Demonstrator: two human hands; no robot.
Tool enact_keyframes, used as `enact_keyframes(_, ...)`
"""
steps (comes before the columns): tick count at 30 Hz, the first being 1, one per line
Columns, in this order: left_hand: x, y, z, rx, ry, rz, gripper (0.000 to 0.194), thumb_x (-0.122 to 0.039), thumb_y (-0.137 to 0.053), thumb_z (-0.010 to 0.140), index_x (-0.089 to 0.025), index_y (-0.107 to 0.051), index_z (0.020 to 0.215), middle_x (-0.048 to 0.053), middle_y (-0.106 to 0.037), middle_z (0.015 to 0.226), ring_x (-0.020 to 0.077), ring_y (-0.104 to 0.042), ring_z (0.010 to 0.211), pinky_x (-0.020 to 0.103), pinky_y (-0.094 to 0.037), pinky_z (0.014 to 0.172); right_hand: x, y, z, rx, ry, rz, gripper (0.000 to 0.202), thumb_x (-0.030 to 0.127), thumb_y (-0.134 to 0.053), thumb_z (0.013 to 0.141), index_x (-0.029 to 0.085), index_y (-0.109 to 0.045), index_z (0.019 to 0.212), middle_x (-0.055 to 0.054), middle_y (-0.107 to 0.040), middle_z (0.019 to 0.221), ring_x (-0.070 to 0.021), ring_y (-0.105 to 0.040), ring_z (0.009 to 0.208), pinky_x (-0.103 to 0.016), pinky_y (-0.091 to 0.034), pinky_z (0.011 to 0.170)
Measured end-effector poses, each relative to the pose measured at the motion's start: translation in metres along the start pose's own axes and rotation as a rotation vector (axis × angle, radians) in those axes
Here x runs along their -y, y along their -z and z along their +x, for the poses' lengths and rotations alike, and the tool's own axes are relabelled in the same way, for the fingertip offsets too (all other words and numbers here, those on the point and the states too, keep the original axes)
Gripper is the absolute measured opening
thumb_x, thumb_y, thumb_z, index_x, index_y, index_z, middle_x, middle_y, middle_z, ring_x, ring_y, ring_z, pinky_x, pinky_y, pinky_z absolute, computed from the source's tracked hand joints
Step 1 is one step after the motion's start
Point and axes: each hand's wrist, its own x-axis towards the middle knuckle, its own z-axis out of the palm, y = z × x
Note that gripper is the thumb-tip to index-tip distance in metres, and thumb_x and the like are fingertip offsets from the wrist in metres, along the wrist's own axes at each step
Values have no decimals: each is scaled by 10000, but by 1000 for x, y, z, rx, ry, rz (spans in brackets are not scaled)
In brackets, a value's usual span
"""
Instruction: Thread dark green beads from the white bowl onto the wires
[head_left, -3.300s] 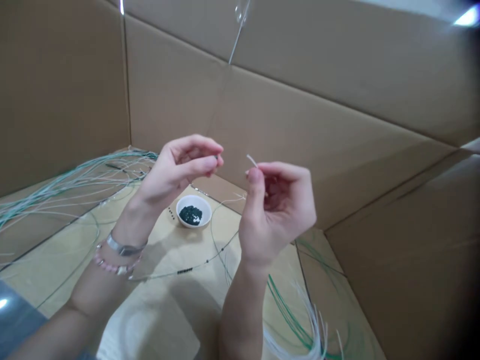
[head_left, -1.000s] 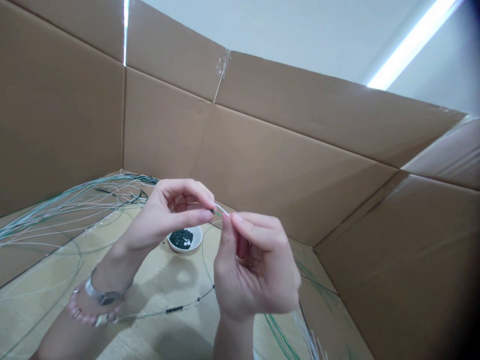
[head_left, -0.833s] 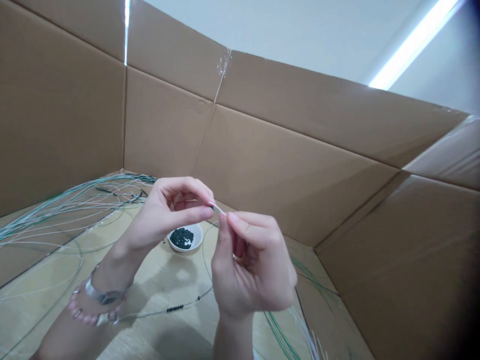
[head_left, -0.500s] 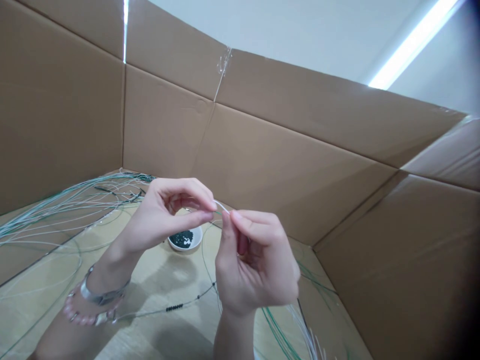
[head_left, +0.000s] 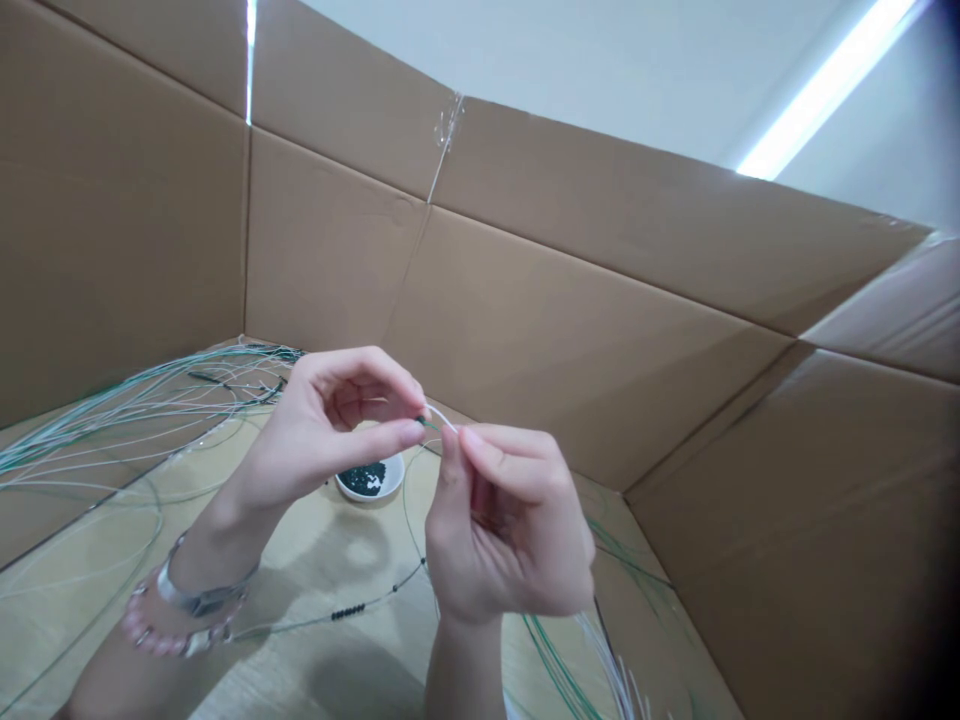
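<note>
Fingertips of my left hand [head_left: 322,420] pinch a small dark bead [head_left: 421,420], with the tips of a white and a green cord beside it. My right hand [head_left: 510,520] is closed, thumb and forefinger gripping the white cord [head_left: 441,413] and the thin green cord just short of their ends. Whether the bead is threaded I cannot tell. Behind my left hand, a white bowl [head_left: 394,482] holds many dark beads [head_left: 364,479]. Below, a strand with black beads [head_left: 348,612] hangs between my wrists.
Cardboard walls [head_left: 570,330] enclose the work surface [head_left: 360,660]. A bundle of white and green cords [head_left: 150,400] lies at the left, some with dark beads. More green cords [head_left: 559,660] and white cords [head_left: 615,665] lie at the lower right.
My left fingertips have parted slightly, and the dark bead between them now shows. Both hands have shifted a little to the left; the white cord bows more between them.
</note>
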Motion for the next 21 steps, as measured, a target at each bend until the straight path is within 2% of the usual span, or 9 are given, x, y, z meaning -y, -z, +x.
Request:
enact_keyframes(4,0,0,1,1,-21,11,193,-15,-728,683,-184,-676,761,-16,-672,736,60,-633,680,90,-539,623,2,-1,0,-25,21,23,231,-63,-637,726,130,-631,852,4,-665,771,-57,-587,654,-170,-461,468)
enact_keyframes(11,-3,-1,0,22,-66,44,197,-11,-724,690,-189,-681,763,-17,-683,744,63,-641,690,103,-545,643,-1,-2,-3,-16,-19,10,229,-61,-645,719,136,-622,835,14,-662,764,-43,-564,598,-163,-412,413)
enact_keyframes(21,-9,-1,-3,-16,-138,304,158,-35,-703,711,-181,-683,765,0,-689,711,101,-650,676,166,-562,628,0,-2,0,-17,31,1,190,-45,-647,730,125,-633,814,17,-661,737,-36,-568,588,-145,-452,453)
